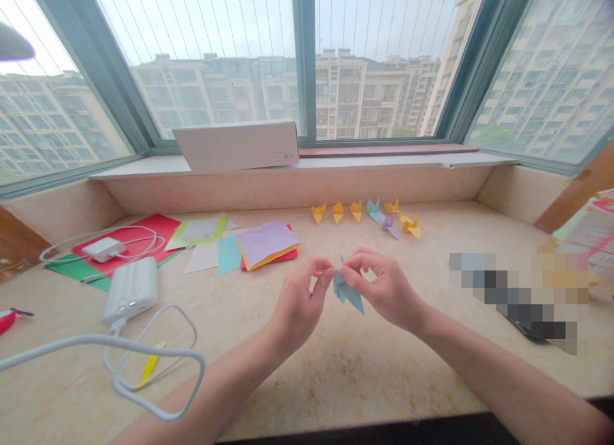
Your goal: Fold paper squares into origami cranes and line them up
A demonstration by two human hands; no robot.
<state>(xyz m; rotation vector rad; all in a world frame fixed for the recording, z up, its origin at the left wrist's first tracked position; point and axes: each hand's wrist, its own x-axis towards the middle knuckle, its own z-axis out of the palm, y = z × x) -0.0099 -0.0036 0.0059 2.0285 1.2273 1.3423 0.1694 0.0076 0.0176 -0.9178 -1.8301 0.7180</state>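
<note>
A light blue origami crane (352, 296) is held between my two hands above the stone counter. My left hand (307, 298) pinches a small tip of it between thumb and forefinger. With thumb and fingers, my right hand (384, 279) grips its upper part, hiding some of the folds. Beyond the hands, several small folded cranes stand near the back wall: yellow ones (338, 212), a blue one (373, 208) and a purple one (389, 224). To the left lies a stack of coloured paper with a purple sheet (266, 239) on top.
A white power bank (132, 291) with a looping white cable (158, 346) lies at left. Near it are a white charger (103, 248) and red paper (144, 237). A white box (240, 146) stands on the sill. At right is a pixelated dark object (518, 301).
</note>
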